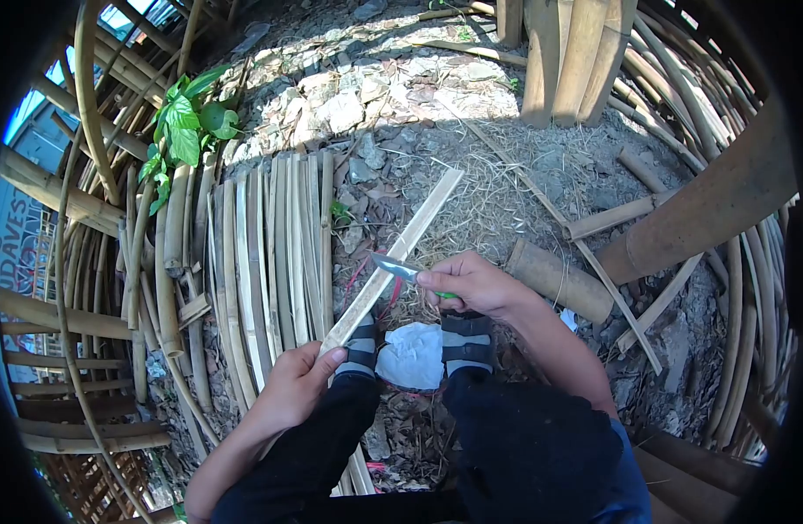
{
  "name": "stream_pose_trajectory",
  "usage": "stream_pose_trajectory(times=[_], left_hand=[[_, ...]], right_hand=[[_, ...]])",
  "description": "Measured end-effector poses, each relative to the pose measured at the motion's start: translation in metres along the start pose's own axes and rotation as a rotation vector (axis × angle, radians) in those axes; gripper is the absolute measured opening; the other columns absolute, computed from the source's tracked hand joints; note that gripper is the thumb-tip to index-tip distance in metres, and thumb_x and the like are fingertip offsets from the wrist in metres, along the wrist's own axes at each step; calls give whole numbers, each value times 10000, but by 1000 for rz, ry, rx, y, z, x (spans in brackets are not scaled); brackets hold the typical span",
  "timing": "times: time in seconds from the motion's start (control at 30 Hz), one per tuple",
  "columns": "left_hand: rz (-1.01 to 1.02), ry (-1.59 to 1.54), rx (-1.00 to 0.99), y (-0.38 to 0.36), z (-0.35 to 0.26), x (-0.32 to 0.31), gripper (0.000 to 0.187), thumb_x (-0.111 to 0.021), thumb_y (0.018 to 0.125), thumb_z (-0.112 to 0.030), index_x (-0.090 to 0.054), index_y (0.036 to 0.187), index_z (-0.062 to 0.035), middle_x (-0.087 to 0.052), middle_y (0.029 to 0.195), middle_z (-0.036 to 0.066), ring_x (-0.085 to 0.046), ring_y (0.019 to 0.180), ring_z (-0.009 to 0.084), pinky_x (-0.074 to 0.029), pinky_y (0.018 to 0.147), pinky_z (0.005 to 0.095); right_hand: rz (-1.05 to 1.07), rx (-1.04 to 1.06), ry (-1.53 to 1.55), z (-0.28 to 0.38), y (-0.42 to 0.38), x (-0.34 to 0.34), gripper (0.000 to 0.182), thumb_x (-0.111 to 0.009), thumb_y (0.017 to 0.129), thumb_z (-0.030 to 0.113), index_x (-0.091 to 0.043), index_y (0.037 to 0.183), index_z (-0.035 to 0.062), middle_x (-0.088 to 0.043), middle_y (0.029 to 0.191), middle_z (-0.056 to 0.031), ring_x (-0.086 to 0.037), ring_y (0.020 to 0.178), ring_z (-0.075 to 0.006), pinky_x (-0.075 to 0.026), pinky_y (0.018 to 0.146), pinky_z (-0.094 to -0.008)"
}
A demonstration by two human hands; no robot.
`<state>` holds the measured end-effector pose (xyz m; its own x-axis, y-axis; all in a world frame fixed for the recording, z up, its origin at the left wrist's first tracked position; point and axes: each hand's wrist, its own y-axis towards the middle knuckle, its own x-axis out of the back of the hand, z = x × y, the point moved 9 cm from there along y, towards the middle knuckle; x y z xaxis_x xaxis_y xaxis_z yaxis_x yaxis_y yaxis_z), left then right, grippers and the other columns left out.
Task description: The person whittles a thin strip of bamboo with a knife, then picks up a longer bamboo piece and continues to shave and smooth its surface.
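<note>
My left hand (301,384) is closed round the near end of a split bamboo strip (392,258), thumb on top. The strip slants up and away to the right, its pale inner face showing. In my right hand (473,284) is a knife (397,268) with a green handle, index finger and thumb close to the blade. The blade points left and lies across the strip near its middle. Below, between my two sandalled feet, a crumpled white cloth or sheet (410,356) lies on the ground.
Many split bamboo strips (279,253) lie side by side left of my feet. A short bamboo section (563,279) rests at the right, near a long thin strip (550,205). Thick bamboo posts (572,61) stand behind. A leafy plant (183,122) grows by the bamboo fence (61,188).
</note>
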<state>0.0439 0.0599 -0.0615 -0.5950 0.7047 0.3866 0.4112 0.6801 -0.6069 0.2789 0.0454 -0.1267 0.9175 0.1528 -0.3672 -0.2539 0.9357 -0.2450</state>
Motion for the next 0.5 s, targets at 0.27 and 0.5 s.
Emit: stream_pose_trajectory(times=[0.27,0.5], left_hand=[[-38,66,-10,1,-1,3,455,-583,1010,-372,-524,717,-30,-412,558,-49,-358,519,61,-322,468,287],[-42,63,16,1,3,3,465,-579,1011,-379,-522,711,-27,-423,557,-39,-363,520,65,-328,470,294]], right_hand=[[-112,11,-116,9,5,36,361,-629,984,308,-655,780,11,-469,538,37,-387,460,-47,-276,436,-226],[-277,-31,3,7,1,75,354,-647,972,317,-651,776,21,-455,533,45,-354,441,-47,-249,418,-228]])
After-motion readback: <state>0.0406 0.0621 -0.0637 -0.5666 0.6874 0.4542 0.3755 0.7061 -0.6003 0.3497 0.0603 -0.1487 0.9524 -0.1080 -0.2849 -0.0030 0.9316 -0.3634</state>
